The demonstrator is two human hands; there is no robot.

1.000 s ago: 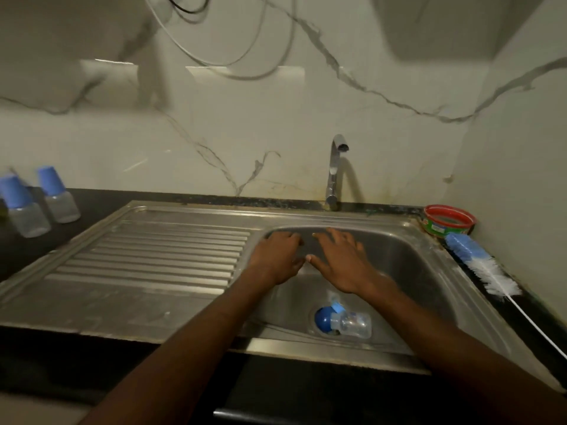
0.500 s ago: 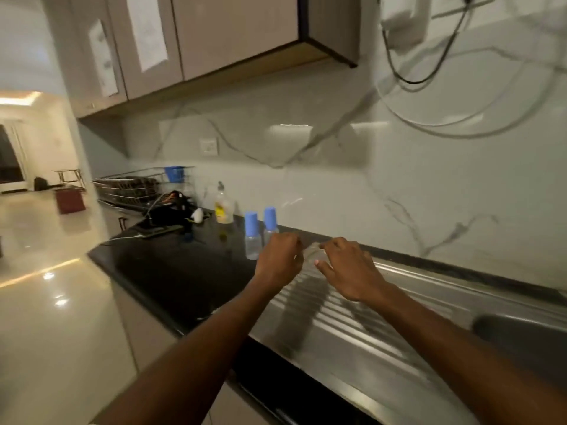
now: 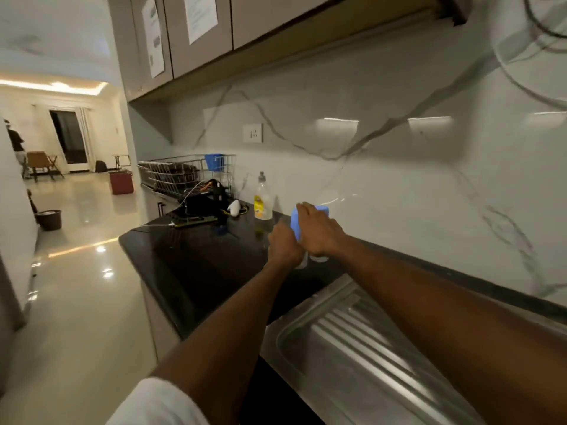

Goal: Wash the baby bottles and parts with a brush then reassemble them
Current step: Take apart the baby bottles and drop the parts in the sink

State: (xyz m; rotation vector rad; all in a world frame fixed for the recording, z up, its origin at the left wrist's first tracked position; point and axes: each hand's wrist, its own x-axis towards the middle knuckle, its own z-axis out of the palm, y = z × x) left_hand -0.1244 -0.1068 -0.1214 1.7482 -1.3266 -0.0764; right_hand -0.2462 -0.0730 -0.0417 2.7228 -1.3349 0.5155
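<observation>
Both hands reach two blue-capped baby bottles (image 3: 295, 223) standing on the black desk (image 3: 196, 256), just left of the steel drainboard (image 3: 352, 348). Left hand (image 3: 283, 243) and right hand (image 3: 317, 231) cover them; whether the fingers grip cannot be told.

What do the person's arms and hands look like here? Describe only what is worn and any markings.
Both forearms are bare from the elbow down. A white short sleeve shows at the upper left arm, at the bottom edge of the view. The left hand and the right hand are bare: no gloves, and no rings, watch or bracelet can be made out. No sleeve shows on the right arm.
</observation>
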